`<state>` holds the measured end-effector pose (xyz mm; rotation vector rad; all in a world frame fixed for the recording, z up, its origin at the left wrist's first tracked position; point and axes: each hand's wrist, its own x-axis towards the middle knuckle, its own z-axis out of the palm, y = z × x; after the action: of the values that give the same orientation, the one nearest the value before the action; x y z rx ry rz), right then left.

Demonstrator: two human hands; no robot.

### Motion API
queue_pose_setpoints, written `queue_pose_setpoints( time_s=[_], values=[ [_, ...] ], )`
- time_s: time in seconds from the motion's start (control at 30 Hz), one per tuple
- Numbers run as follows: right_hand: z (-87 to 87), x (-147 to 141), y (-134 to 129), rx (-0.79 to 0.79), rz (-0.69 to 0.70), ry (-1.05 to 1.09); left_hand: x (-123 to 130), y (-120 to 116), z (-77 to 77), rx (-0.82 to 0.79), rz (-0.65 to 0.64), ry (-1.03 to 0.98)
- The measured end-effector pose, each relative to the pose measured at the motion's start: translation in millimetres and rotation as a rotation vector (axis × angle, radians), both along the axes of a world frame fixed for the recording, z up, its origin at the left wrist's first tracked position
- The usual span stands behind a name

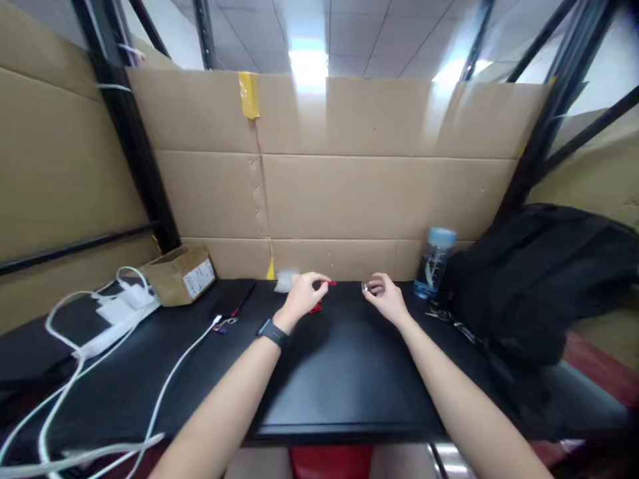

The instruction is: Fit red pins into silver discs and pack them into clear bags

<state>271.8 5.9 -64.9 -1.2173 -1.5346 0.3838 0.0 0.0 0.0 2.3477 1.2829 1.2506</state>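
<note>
Seated at a black table (344, 379), I pinch a thin red piece (332, 283) between the thumb and forefinger of my left hand (302, 295), its end pointing toward my right side. A small red bundle (316, 308) rests on the tabletop just below that grip; whether the two are joined, I cannot tell. My right hand (388, 301), well apart from the left, grasps a small shiny piece (365, 287) between thumb and fingertips, its exact form too small to make out. Both hands are raised over the far part of the table, near a cardboard wall (344, 199), and a dark watch (273, 332) circles my left wrist. A whitish packet (284, 281) lies just beyond my left hand, partly hidden by it. To my right, a clear bottle with a light blue lid (437, 261) stands beside a large black bag (539, 279), with small metal items (438, 313) lying at its foot. To my left, an opened cardboard box (180, 274) bearing a white label sits near a white power strip (117, 326) and looping white cables (62, 392), while another white cable (167, 379) runs across the tabletop to a small dark item (219, 328).
</note>
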Motion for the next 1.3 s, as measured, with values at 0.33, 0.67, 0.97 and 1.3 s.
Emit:
queue_pose_setpoints(
  time_s=[0.33, 0.67, 0.97, 1.3],
  values=[
    [16.2, -60.4, -0.2, -0.017, 0.147, 0.122, -2.1, -19.8, -21.6, 0.026, 0.06, 0.069],
    [17.0, -78.3, -25.0, 0.002, 0.304, 0.325, 2.8, -13.3, -29.9, 0.02, -0.022, -0.037],
    [27.8, -78.5, -36.5, 0.033, 0.436, 0.279, 9.2, -9.2, -35.1, 0.1, -0.132, -0.152],
    [30.8, -79.6, -39.8, 0.034, 0.468, 0.317, 9.6, -10.2, -35.2, 0.133, -0.128, -0.118]
  ],
)
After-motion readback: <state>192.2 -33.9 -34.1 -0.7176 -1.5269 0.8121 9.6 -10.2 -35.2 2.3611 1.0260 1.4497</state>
